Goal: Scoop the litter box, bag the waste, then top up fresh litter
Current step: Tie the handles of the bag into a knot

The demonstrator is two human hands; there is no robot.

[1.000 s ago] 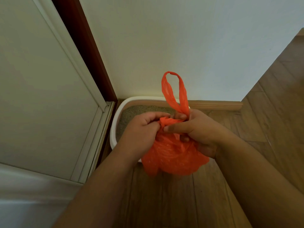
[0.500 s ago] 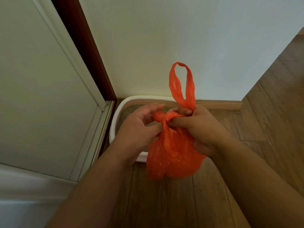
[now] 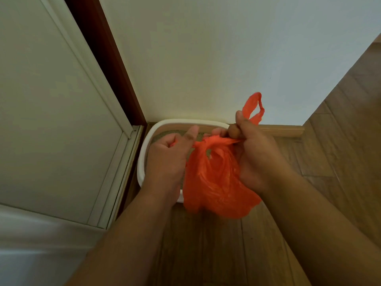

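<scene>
Wood floor (image 3: 216,254); orange bag (image 3: 216,188) hides litter box (image 3: 142,162).

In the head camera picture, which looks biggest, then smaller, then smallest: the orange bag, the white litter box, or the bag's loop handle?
1. Orange bag: fills the most picture, though it hangs nearer the camera.
2. White litter box: partly hidden behind the hands and bag, so its full size is unsure; it may really be bigger.
3. Loop handle: clearly smallest.
</scene>
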